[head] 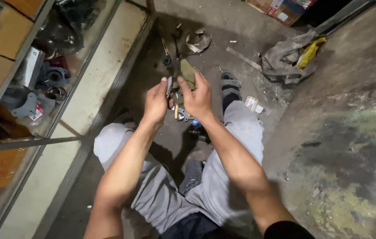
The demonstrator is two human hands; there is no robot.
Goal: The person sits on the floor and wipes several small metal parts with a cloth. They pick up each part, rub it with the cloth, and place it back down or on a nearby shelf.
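Here, left hand (156,102), right hand (198,96): grip on olive part (187,71); open floor (241,40) ahead.

Glass cabinet (86,75) left; floor (329,88) right open

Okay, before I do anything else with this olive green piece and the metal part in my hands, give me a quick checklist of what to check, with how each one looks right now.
1. Right hand grips the olive green piece: ok, fingers wrap its lower end.
2. Left hand on the small metal part: ok, pinched at the fingertips.
3. How the two pieces meet: cannot tell, the hands hide the joint.
4. Tools on the floor lie near: ok, just beyond the hands.
5. Floor ahead free of clutter: not ok, crumpled rag and scraps lie about.
6. Sandalled foot apart from the work: ok.
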